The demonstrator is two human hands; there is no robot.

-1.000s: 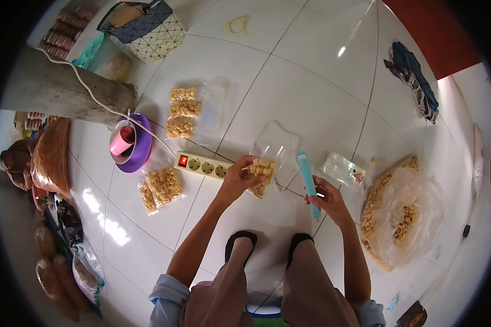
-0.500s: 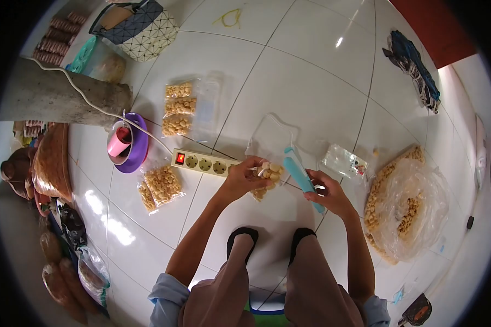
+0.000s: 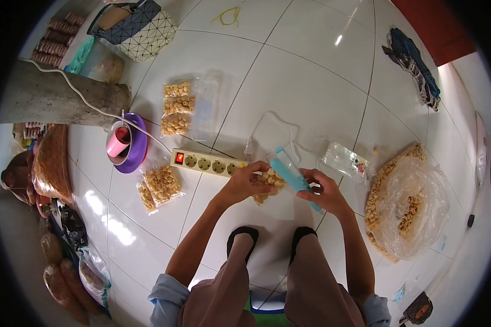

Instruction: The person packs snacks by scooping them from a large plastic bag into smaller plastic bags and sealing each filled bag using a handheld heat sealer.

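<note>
My left hand (image 3: 244,184) is closed on a small clear plastic bag of snacks (image 3: 269,180), pale yellow-brown pieces, held above the floor between my feet. My right hand (image 3: 324,192) grips a light-blue hair straightener (image 3: 290,175) by its lower part. The straightener's upper end slants to the left and lies across the bag's right side, close to my left fingers. Whether its plates pinch the plastic is hard to see. A white cord (image 3: 281,119) loops on the floor behind it toward the power strip (image 3: 204,162), whose switch glows red.
Filled snack bags (image 3: 162,184) lie left of the power strip, with a larger pack (image 3: 178,109) behind. Empty clear bags (image 3: 343,161) rest at right, beside a big open snack sack (image 3: 412,210). A purple basin (image 3: 139,143) with a pink cup stands by a concrete pillar (image 3: 65,95).
The straightener has moved left and its upper end now overlaps the bag. My right hand has shifted slightly left, while my left hand keeps its hold.
</note>
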